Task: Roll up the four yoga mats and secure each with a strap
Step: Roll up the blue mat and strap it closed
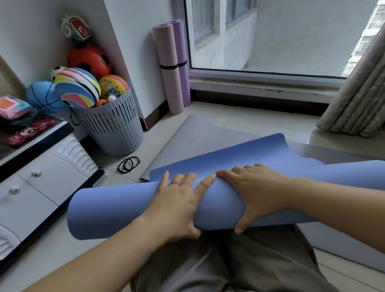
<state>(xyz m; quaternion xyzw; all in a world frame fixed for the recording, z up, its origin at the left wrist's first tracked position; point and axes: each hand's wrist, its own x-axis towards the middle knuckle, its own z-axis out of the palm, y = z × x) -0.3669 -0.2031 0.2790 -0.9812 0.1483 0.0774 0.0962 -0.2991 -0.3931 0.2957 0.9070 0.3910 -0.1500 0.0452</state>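
Beneath the fingers I see the mat crosswise; left hand and right hand clasp it, tail beyond.

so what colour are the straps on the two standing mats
The straps are black, clearest in the head view.

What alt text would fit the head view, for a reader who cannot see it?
The left hand and right hand grip a nearly rolled blue mat over a flat grey mat on the floor. Two rolled, strapped purple mats stand by the window, and loose black straps lie near a basket of balls.
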